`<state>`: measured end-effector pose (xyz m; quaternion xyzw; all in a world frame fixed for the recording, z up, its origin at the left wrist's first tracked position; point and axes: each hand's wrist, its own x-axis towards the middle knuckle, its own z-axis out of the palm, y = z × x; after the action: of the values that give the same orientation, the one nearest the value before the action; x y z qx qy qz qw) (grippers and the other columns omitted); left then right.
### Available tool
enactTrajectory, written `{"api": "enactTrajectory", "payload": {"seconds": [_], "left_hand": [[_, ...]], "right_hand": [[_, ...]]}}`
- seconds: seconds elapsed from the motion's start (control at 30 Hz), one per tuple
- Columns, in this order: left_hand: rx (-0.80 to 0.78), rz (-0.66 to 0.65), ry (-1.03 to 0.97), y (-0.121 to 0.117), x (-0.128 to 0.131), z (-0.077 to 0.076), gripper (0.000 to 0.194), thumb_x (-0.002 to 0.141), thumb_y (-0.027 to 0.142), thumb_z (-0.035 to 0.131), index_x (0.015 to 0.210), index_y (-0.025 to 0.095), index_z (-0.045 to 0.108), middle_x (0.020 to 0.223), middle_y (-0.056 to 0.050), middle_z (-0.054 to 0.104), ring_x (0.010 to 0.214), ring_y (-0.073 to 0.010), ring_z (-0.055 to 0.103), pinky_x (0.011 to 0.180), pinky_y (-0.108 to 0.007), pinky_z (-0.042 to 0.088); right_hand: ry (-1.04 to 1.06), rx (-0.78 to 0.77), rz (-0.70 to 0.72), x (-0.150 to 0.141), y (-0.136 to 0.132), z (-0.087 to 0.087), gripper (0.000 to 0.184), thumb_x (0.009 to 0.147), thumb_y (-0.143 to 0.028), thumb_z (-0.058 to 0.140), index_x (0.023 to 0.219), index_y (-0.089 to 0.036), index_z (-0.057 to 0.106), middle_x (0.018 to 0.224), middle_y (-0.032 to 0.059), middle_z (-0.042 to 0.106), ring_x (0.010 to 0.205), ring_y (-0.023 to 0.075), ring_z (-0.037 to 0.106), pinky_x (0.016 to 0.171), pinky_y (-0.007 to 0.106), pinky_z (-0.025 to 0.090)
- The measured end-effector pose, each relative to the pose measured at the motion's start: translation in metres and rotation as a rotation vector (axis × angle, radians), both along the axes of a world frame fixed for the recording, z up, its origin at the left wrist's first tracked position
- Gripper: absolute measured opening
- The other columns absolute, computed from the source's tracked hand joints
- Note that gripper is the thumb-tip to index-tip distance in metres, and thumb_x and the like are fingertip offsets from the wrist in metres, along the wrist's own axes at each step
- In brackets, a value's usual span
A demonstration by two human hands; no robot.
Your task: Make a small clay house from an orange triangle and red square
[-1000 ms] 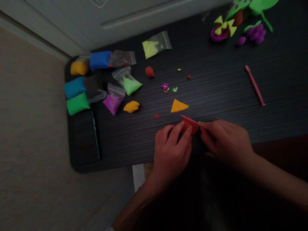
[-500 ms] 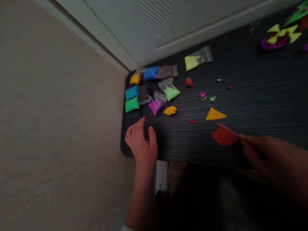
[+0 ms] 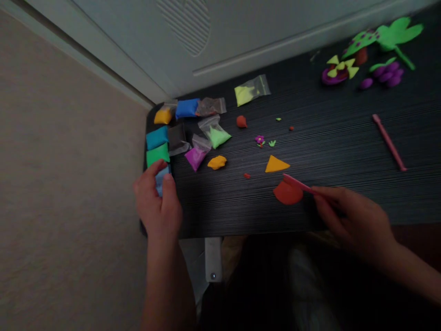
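My right hand pinches a pink plastic clay knife, its blade lying over a flat red-orange clay piece with a rounded edge. Just beyond that lies a flat yellow-orange clay triangle. At the table's left end, my left hand is over a flat light-blue surface, with thumb and fingers apart. What this surface belongs to is mostly hidden by the hand. A green clay packet sits right by its fingertips.
Clay packets, among them a blue one and a purple one, cover the dark table's left end. A small clay flower lies mid-table. Finished clay shapes, such as purple grapes, stand far right, and a second pink tool lies nearer.
My view has swung right, bringing the second pink tool and more clay shapes into sight. My left hand has reached the table's left end, where a dark surface now shows light blue.
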<state>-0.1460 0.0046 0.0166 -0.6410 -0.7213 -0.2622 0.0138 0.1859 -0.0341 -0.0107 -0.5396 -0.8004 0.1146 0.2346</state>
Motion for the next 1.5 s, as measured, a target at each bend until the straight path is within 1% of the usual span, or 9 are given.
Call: {"api": "enactTrajectory", "payload": {"seconds": [0.03,0.13,0.17,0.27,0.37,0.57,0.87,1.33,1.5], "left_hand": [[0.011,-0.068,0.010,-0.003,0.018,0.002,0.031,0.088,0.023,0.041,0.118,0.020,0.049,0.117,-0.007,0.055,0.111,-0.0205,0.046,0.096,-0.040,0.034],[-0.040,-0.452,-0.020,-0.014,0.072,0.001,0.027,0.080,0.021,0.054,0.107,0.021,0.058,0.104,-0.004,0.063,0.102,-0.0197,0.053,0.095,-0.041,0.036],[-0.078,-0.539,-0.034,-0.017,0.087,-0.002,0.025,0.079,0.020,0.055,0.104,0.023,0.059,0.103,-0.003,0.064,0.101,-0.0195,0.053,0.097,-0.043,0.034],[-0.127,-0.675,-0.070,-0.021,0.118,-0.012,0.023,0.080,0.021,0.056,0.102,0.023,0.062,0.102,-0.002,0.065,0.100,-0.0191,0.052,0.097,-0.043,0.034],[-0.119,-0.675,-0.064,-0.018,0.127,-0.018,0.023,0.080,0.020,0.055,0.102,0.022,0.062,0.102,-0.001,0.065,0.099,-0.0187,0.051,0.097,-0.043,0.033],[-0.097,-0.633,-0.064,-0.010,0.124,-0.019,0.024,0.082,0.018,0.052,0.104,0.018,0.061,0.102,-0.003,0.065,0.099,-0.0189,0.050,0.095,-0.041,0.035],[-0.118,-0.692,-0.028,-0.006,0.132,-0.018,0.027,0.082,0.016,0.050,0.107,0.021,0.061,0.105,-0.002,0.064,0.100,-0.0195,0.048,0.095,-0.042,0.034],[-0.138,-0.717,0.042,-0.007,0.135,-0.020,0.028,0.083,0.019,0.050,0.108,0.024,0.060,0.106,0.000,0.064,0.101,-0.0213,0.048,0.094,-0.043,0.033],[-0.111,-0.700,0.008,-0.016,0.135,-0.021,0.031,0.080,0.015,0.051,0.111,0.018,0.058,0.111,-0.003,0.062,0.102,-0.0206,0.049,0.095,-0.042,0.034]], "right_hand": [[-0.010,0.004,0.009,0.000,0.000,0.001,0.021,0.083,-0.024,0.049,0.101,-0.017,0.057,0.074,0.0037,0.064,0.063,0.0150,0.059,0.054,0.027,0.043],[-0.045,0.022,0.034,0.003,-0.003,0.002,0.020,0.082,-0.022,0.050,0.100,-0.016,0.057,0.067,0.0008,0.061,0.059,0.0132,0.056,0.054,0.025,0.042],[-0.056,0.028,0.040,0.004,-0.004,0.001,0.020,0.082,-0.022,0.050,0.100,-0.016,0.057,0.066,0.0003,0.060,0.058,0.0129,0.055,0.054,0.025,0.041],[-0.098,0.034,0.050,0.007,-0.006,0.000,0.020,0.082,-0.023,0.049,0.099,-0.016,0.057,0.063,-0.0002,0.057,0.056,0.0126,0.052,0.052,0.025,0.037],[-0.115,0.043,0.065,0.008,-0.005,-0.001,0.020,0.082,-0.023,0.049,0.100,-0.016,0.057,0.062,-0.0005,0.055,0.055,0.0125,0.050,0.052,0.025,0.036],[-0.139,0.067,0.081,0.006,-0.004,-0.001,0.019,0.081,-0.022,0.050,0.097,-0.015,0.058,0.061,-0.0003,0.056,0.056,0.0128,0.050,0.054,0.025,0.036],[-0.151,0.081,0.081,0.006,-0.003,-0.001,0.019,0.081,-0.023,0.050,0.096,-0.016,0.059,0.062,0.0001,0.059,0.058,0.0129,0.053,0.056,0.025,0.039],[-0.183,0.132,0.106,0.003,-0.002,-0.001,0.011,0.079,-0.021,0.054,0.085,-0.014,0.061,0.058,-0.0001,0.057,0.055,0.0134,0.049,0.057,0.026,0.038],[-0.189,0.127,0.106,0.002,-0.002,0.000,0.012,0.079,-0.020,0.055,0.088,-0.014,0.061,0.061,0.0006,0.059,0.058,0.0145,0.051,0.059,0.027,0.038]]}}
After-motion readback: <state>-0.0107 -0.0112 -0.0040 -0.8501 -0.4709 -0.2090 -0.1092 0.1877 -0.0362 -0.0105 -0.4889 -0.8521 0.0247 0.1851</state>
